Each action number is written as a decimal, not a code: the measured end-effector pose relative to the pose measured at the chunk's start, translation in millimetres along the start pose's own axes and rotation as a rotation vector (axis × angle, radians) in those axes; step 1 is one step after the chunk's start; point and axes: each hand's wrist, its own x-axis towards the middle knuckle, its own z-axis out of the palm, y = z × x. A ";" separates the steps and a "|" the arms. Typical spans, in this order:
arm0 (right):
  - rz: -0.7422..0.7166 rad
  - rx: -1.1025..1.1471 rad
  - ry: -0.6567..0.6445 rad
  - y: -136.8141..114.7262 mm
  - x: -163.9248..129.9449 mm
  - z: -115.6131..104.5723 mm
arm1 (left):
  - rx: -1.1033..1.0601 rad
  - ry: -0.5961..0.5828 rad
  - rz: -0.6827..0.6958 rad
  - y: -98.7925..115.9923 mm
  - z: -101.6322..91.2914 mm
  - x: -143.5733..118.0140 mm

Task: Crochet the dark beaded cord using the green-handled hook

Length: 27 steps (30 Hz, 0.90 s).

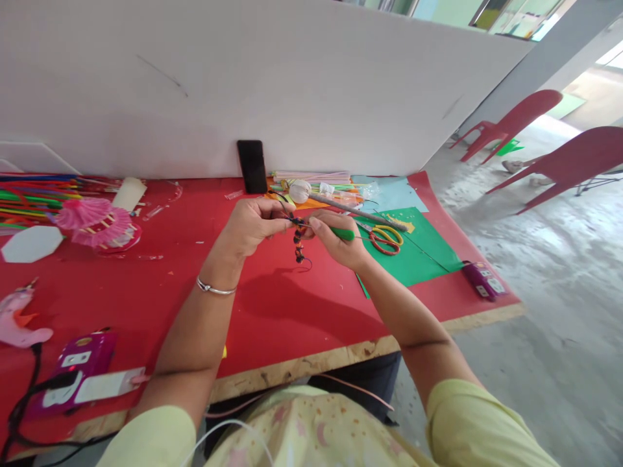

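Dark beaded wire strand [298, 245] hangs between both hands above the red-covered bench [272, 311]. Left hand [253, 224] fingers pinch its top; right hand [341, 240] fingers clamp a green-handled tool [343, 233]. Beyond lie red-and-yellow-handled scissors [387, 239] on green paper [418, 253].

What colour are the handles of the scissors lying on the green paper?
One handle of the scissors is yellow, the other red, seen in the head view, beside the right hand.

Red-covered table [272, 311], green paper [418, 253] laid at right, scissors [387, 239] placed on it, straws [34, 194] spread far left, black phone [252, 166] propped at far edge, purple device [481, 280] set near right.
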 end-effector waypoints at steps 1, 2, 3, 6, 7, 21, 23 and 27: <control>-0.048 -0.044 0.002 0.8 -1.3 0.2 | 0.008 0.011 0.001 0.2 1.2 0.1; -0.104 -0.098 0.006 2.0 -2.9 0.9 | 0.015 0.025 0.005 0.1 2.5 0.4; -0.162 -0.161 0.008 3.5 -4.6 2.1 | 0.016 0.041 0.013 -0.3 3.7 0.8; -0.280 -0.347 0.010 7.0 -8.8 6.4 | 0.004 0.081 0.036 -2.1 6.2 2.3; -0.290 -0.377 0.012 7.2 -9.6 7.4 | -0.006 0.085 0.039 -2.6 6.4 2.6; 0.167 0.230 0.061 0.8 -6.7 6.0 | -0.084 0.012 0.009 1.2 4.7 -0.1; 0.133 0.171 0.060 -0.5 -6.8 6.6 | -0.085 0.019 -0.004 1.4 5.0 0.0; 0.130 0.121 0.074 -3.0 -7.2 6.4 | -0.089 0.013 -0.007 0.9 5.4 -0.3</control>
